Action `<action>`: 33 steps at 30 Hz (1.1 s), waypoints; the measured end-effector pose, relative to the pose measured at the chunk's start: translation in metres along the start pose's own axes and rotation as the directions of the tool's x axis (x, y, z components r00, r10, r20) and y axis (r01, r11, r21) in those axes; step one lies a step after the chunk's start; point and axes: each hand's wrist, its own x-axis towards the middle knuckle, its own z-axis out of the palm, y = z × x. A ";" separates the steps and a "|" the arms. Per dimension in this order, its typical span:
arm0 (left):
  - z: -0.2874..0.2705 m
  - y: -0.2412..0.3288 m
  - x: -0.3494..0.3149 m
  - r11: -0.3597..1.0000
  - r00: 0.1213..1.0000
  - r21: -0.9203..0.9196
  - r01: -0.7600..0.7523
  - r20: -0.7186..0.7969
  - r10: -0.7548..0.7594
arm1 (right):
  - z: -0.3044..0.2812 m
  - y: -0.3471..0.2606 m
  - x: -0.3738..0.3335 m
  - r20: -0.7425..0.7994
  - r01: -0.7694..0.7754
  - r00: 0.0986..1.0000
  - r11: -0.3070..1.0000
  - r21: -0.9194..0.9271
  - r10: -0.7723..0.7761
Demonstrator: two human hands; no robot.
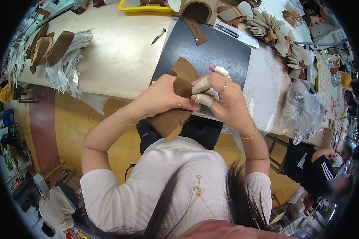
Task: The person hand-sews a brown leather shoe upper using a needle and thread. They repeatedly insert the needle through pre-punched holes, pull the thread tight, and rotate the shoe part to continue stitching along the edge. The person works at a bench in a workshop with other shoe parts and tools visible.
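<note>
A brown leather-like piece (182,79), curved and bent, is held up over the table's near edge. My left hand (163,95) grips it from the left, thumb pressed on its face. Its lower part (165,121) hangs below my hand. My right hand (223,93) is at the right edge of the piece, thumb and forefinger pinched together. Pale tape wraps several of its fingertips. Whatever is between those fingertips is too small to make out. A thin dark strand (195,117) loops beneath the hands.
Under the piece lies a dark mat (211,49) with another brown strip (194,31) on it. A marker (158,36) lies left of it, dark-handled snips (226,30) at its far right. Bundled pieces (70,55) sit left, more bundles (267,28) and a plastic bag (301,105) right. A yellow tray (145,8) stands behind.
</note>
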 end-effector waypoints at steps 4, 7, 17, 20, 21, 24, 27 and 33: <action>-0.001 0.005 0.003 0.999 1.000 0.025 -0.020 -0.016 0.020 | 0.001 0.009 0.017 -0.021 -0.267 0.914 0.639 0.721 0.406; -0.013 0.018 0.008 0.983 0.982 -0.013 -0.183 -0.038 0.183 | 0.008 0.026 0.032 -0.196 -0.038 0.895 0.508 0.861 0.399; -0.006 0.019 0.005 0.863 0.984 0.501 0.061 0.114 -0.136 | -0.081 0.033 0.067 -0.645 0.301 0.568 0.600 0.741 0.512; -0.031 0.002 0.000 0.988 0.985 0.068 0.140 0.094 -0.146 | -0.141 0.056 0.038 -0.617 0.283 0.646 0.609 0.741 0.450; -0.042 -0.002 -0.001 0.978 0.975 -0.022 0.209 0.085 -0.207 | -0.154 0.071 0.023 -0.514 0.237 0.767 0.574 0.784 0.385; -0.075 -0.005 -0.011 0.974 0.952 0.011 0.226 0.211 -0.224 | -0.219 0.116 -0.019 -0.289 0.094 0.847 0.410 0.907 0.445; -0.097 -0.004 -0.026 0.965 0.953 -0.014 0.262 0.165 -0.256 | -0.313 0.155 -0.062 -0.380 0.046 0.796 0.579 0.814 0.471; -0.147 -0.017 -0.055 0.961 0.958 0.119 0.251 0.114 -0.264 | -0.529 0.176 -0.246 -0.809 -0.443 0.465 0.886 0.138 0.359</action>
